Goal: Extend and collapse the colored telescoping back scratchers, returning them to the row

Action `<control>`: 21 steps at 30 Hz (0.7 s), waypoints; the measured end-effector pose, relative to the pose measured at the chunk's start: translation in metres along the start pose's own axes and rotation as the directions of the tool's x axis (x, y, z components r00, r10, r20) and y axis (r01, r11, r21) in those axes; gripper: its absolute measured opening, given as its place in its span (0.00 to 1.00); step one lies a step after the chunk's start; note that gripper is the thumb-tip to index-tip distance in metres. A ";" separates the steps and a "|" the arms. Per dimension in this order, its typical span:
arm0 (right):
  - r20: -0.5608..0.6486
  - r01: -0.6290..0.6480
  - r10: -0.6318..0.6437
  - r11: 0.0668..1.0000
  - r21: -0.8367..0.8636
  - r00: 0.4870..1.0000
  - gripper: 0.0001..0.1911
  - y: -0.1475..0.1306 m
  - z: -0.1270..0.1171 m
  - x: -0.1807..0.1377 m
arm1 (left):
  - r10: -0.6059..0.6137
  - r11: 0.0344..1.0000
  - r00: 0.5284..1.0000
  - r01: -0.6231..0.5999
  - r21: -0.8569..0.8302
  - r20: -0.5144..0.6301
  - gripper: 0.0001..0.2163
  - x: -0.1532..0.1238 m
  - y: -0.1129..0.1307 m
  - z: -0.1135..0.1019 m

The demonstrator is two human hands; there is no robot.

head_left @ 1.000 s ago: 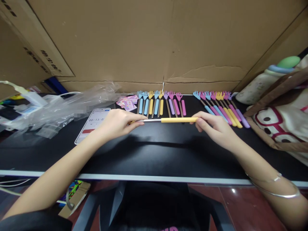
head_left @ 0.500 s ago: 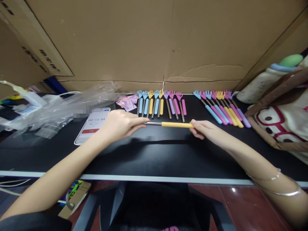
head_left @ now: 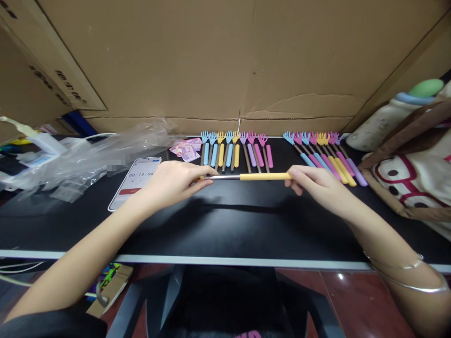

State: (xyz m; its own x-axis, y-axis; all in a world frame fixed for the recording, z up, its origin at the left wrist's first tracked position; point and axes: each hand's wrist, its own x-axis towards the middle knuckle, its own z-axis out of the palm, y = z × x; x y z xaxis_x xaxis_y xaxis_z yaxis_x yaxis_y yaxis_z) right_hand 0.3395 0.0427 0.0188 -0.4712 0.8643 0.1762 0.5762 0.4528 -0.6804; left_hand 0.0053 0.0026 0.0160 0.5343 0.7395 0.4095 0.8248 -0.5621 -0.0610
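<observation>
Held level above the black tabletop is a back scratcher (head_left: 264, 177) with a yellow grip and a metal rod. My left hand (head_left: 176, 183) pinches its left end, where a bit of yellow shows and the head is mostly hidden by the fingers. The tip of the yellow grip is between the fingers of my right hand (head_left: 315, 188). Behind them lie unassembled-looking rods with claw heads beside separate sleeves, a group of blue, yellow, purple and pink back scratchers (head_left: 252, 152). To the right, another row of back scratchers (head_left: 327, 162) has grips in line with their rods.
A phone (head_left: 136, 183) showing a timer lies beside my left wrist, with a clear plastic bag (head_left: 105, 155) behind it. Small printed cards (head_left: 186, 149) sit near the cardboard wall (head_left: 211, 61). A bag (head_left: 405, 183) and a bottle (head_left: 380, 122) stand at the right.
My right hand has moved right and slightly up with the yellow grip, and more metal rod shows. My left hand has shifted a little left.
</observation>
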 end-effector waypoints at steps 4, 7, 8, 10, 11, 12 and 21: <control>-0.027 0.033 -0.036 0.995 -0.092 0.999 0.26 -0.002 -0.001 -0.001 | -0.014 1.000 1.000 0.014 -0.002 -0.004 0.12 -0.001 -0.004 -0.002; -0.016 0.070 -0.073 0.988 -0.139 0.997 0.24 -0.005 -0.001 -0.002 | -0.033 0.999 0.999 0.034 -0.009 0.009 0.13 -0.002 -0.004 -0.004; -0.013 0.079 -0.082 0.986 -0.146 0.997 0.23 -0.006 -0.001 -0.002 | -0.037 0.999 0.999 0.037 -0.014 0.014 0.13 -0.002 -0.005 -0.005; -0.008 0.094 -0.097 0.984 -0.149 0.995 0.21 -0.007 -0.001 -0.002 | -0.039 0.999 0.999 0.039 -0.027 0.017 0.14 -0.001 -0.004 -0.005; -0.007 0.101 -0.103 0.984 -0.149 0.995 0.20 -0.007 -0.001 -0.002 | -0.038 0.999 0.999 0.039 -0.032 0.016 0.14 -0.001 -0.004 -0.005; -0.007 0.106 -0.108 0.983 -0.151 0.994 0.20 -0.006 0.000 -0.002 | -0.036 0.999 0.999 0.037 -0.037 0.014 0.14 -0.001 -0.004 -0.005; -0.033 0.039 -0.044 0.992 -0.116 0.998 0.22 0.002 0.006 -0.001 | 0.051 0.998 0.990 -0.056 -0.037 -0.134 0.15 -0.001 -0.006 0.004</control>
State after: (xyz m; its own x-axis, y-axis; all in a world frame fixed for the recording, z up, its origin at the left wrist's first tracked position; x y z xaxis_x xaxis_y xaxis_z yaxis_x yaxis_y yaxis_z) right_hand 0.3375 0.0417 0.0131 -0.4733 0.8506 0.2293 0.6308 0.5089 -0.5858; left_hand 0.0006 0.0061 0.0126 0.5457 0.6538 0.5241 0.7862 -0.6159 -0.0502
